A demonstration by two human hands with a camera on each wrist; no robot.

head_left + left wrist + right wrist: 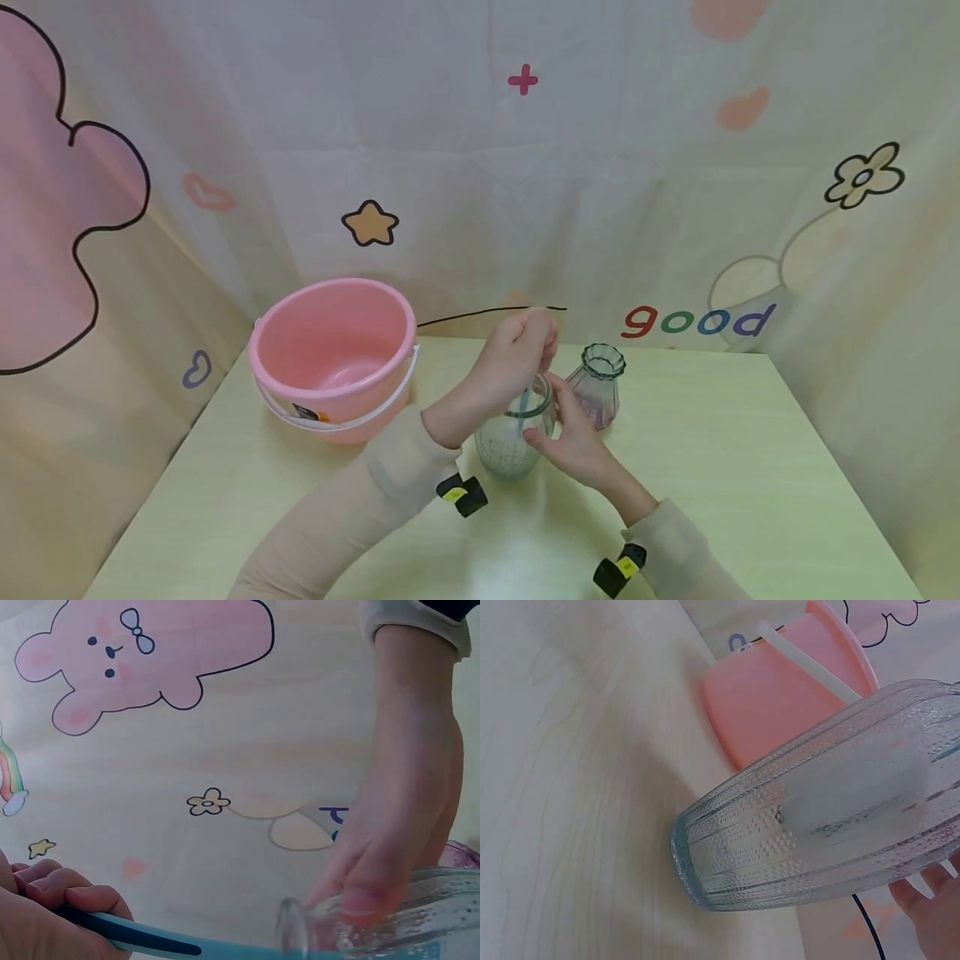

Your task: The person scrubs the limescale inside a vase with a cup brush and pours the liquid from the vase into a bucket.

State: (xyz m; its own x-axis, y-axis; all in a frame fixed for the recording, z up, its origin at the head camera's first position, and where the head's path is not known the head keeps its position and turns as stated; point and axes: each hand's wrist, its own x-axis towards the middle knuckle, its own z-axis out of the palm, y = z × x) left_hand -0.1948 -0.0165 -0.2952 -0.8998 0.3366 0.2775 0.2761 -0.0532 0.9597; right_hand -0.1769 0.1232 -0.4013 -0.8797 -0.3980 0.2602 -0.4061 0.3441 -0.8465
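Note:
A clear ribbed glass jar [504, 454] stands tilted over the table. My right hand [576, 439] grips it near the mouth, thumb on the near side and fingers round the far side. My left hand [516, 354] is above the opening, fingers curled round the blue handle of a long-handled brush [150, 936], which has a dark blue inlay. The handle runs down through the jar's mouth. Through the wet, textured glass in the right wrist view, a pale block [859, 787] shows blurred inside; its exact shape cannot be made out.
Just behind my right hand stands a smaller fluted glass vase [602, 367] with a purplish lower part. A pink bucket [333, 354] with a white handle is at the back left. Behind the pale wooden table [750, 467] hangs a printed curtain [450, 158].

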